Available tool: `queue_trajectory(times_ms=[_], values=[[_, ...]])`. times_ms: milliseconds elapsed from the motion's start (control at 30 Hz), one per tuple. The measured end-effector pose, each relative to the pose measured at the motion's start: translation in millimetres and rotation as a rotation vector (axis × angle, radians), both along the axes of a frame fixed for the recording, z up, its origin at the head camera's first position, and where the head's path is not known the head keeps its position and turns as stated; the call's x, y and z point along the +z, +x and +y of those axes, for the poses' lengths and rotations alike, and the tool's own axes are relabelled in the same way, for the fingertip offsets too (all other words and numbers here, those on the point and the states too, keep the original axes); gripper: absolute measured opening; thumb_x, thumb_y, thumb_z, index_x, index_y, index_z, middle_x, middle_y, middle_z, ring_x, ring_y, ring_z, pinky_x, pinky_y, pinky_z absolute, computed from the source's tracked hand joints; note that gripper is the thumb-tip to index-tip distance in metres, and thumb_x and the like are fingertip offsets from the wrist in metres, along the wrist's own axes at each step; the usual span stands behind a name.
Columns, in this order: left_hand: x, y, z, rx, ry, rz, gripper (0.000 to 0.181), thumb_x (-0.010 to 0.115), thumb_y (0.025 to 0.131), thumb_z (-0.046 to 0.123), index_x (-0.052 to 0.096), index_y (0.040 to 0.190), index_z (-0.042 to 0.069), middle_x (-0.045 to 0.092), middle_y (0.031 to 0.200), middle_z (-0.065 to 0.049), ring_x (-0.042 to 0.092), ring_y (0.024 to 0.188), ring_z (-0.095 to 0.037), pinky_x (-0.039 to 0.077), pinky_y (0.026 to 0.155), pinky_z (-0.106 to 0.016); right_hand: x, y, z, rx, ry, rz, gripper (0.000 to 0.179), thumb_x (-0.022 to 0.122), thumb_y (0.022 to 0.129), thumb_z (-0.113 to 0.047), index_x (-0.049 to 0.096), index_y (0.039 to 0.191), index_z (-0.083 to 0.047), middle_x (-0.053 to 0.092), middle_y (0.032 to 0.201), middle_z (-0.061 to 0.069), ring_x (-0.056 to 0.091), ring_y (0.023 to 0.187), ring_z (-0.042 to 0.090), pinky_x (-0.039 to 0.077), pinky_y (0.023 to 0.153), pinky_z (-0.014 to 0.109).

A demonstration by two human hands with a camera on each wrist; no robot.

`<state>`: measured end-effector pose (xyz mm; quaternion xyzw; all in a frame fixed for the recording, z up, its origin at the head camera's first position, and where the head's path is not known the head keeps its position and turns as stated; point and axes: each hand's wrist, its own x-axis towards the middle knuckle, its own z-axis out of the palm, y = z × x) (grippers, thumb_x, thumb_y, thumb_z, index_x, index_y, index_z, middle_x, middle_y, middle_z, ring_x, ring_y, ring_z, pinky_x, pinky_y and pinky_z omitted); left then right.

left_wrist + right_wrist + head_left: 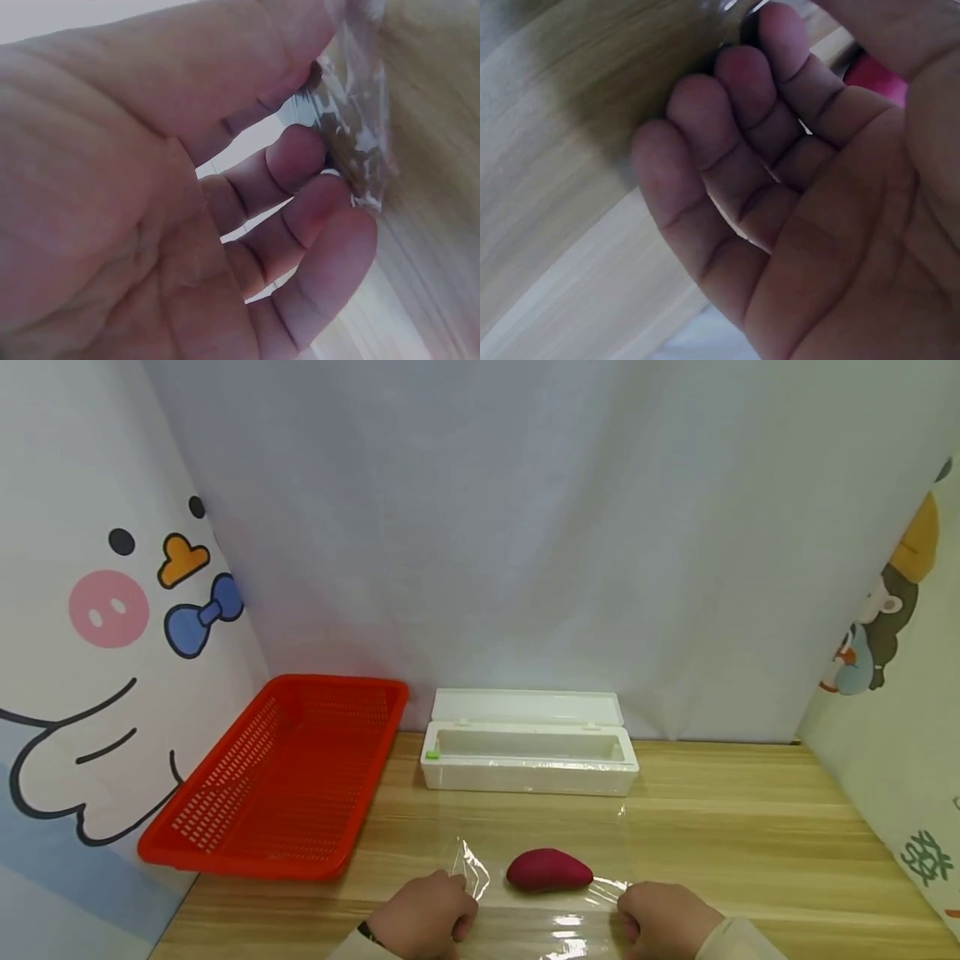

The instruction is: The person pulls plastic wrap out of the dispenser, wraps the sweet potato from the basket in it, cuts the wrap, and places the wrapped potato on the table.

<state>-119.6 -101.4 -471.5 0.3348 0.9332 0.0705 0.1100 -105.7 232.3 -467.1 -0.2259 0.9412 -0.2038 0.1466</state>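
A sheet of clear plastic wrap (567,922) runs from the white wrap box (529,778) toward me, its shiny creases showing near both hands. My left hand (429,913) pinches its left corner between thumb and forefinger; the crumpled wrap (352,112) shows at those fingertips in the left wrist view. On the right, my right hand (666,920) pinches the other corner, its remaining fingers loosely bent in the right wrist view. Between the hands lies a dark red sweet potato (549,870), within the sheet's outline; I cannot tell whether it is over or under the wrap.
A red plastic basket (352,810) stands at the left of the wooden table (735,827). The box's lid (527,707) is raised toward the grey curtain (525,527) behind, and a green slider (432,755) sits at its left end. Printed cloth walls flank both sides.
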Motion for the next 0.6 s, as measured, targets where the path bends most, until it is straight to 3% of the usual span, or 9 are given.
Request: queue_trajectory(times_ms=[200, 400, 600], values=[[7.6, 1.0, 1.2, 0.023, 0.002, -0.066, 0.035, 0.085, 0.059, 0.017, 0.051, 0.058, 0.025, 0.041, 0.065, 0.012, 0.038, 0.061, -0.006, 0.032, 0.054, -0.021, -4.8, -1.0, -0.1, -0.015, -0.035, -0.037, 0.028, 0.060, 0.064, -0.005, 0.036, 0.058, -0.018, 0.021, 0.057, -0.012, 0.023, 0.053, 0.004, 0.020, 0.046, 0.023], [6.8, 0.8, 0.7, -0.033, 0.024, 0.016, 0.032, 0.086, 0.055, 0.022, 0.054, 0.057, 0.025, 0.041, 0.063, 0.014, 0.038, 0.061, -0.004, 0.031, 0.053, -0.019, -3.0, -1.3, 0.6, -0.011, -0.061, -0.076, 0.026, 0.058, 0.063, -0.002, 0.038, 0.058, -0.017, 0.023, 0.055, -0.012, 0.024, 0.053, 0.003, 0.019, 0.046, 0.023], [5.0, -0.6, 1.9, -0.034, 0.027, 0.058, 0.033, 0.086, 0.056, 0.024, 0.053, 0.055, 0.026, 0.041, 0.064, 0.013, 0.039, 0.061, -0.005, 0.031, 0.052, -0.020, -1.5, -4.4, 1.5, 0.021, -0.026, -0.076, 0.026, 0.070, 0.063, -0.005, 0.050, 0.059, -0.021, 0.038, 0.055, -0.017, 0.034, 0.053, 0.001, 0.031, 0.047, 0.022]])
